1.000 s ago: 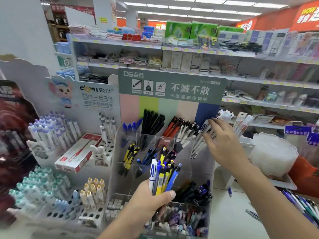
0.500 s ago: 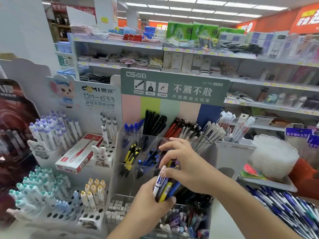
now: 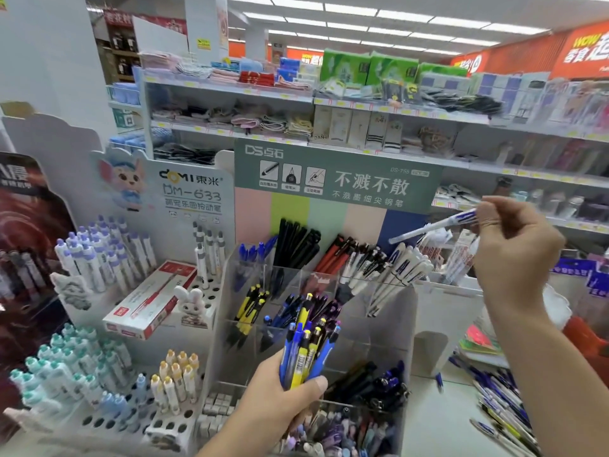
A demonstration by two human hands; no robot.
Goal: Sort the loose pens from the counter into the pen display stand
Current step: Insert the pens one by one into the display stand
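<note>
The clear pen display stand (image 3: 392, 331) fills the middle of my view, and it's already pretty stocked: blue caps, black pens and red ones along the top row, yellow clickers and dark blue ones in the row below, a jumble of dark pens lower down. The top right compartment is packed with white pens (image 3: 400, 268) leaning out to the right.

On the counter (image 3: 438, 420) at my right there's a loose pile of pens (image 3: 504, 404), mostly blue and white, so I'd say I'm somewhere in the middle of this, nowhere near done. Can't tell how far that pile runs past the edge of view.

My left hand (image 3: 280, 390) is wrapped around a bundle of blue and yellow click pens (image 3: 306, 351), held upright in front of the stand's lower rows. Those all need homes too.

My right hand (image 3: 517, 255) is up beside the stand, fingers pinching 1 white pen with blue print (image 3: 438, 225), held at a slant with its far end pointing down-left toward the white pen compartment. It's above that slot, not in it yet. My guess is that's where it belongs, since it matches.
</note>
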